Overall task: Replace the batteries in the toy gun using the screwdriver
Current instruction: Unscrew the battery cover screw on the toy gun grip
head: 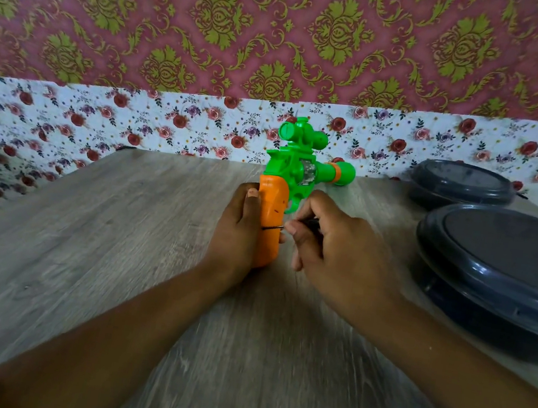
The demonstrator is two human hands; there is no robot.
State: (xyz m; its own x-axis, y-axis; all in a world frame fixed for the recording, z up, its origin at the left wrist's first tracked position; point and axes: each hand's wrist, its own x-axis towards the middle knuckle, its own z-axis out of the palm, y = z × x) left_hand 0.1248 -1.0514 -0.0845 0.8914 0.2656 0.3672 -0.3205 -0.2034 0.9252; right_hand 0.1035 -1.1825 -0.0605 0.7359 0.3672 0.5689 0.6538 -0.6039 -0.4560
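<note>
Toy gun [285, 185] stands grip-down on the wooden surface [82, 246]. Left hand [238, 230] wraps its fingers closed around the orange grip. Right hand [337, 248] pinches the screwdriver [292, 226], whose shaft lies across the grip. Two dark lidded containers [502, 257] sit to the right, clear of both hands.

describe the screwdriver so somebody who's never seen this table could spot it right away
Start at the wood-grain table and find the green and orange toy gun standing at its middle. The screwdriver is in the right hand, its thin dark shaft lying level against the orange grip, which the left hand steadies. It is the only slim metal thing there.
</note>
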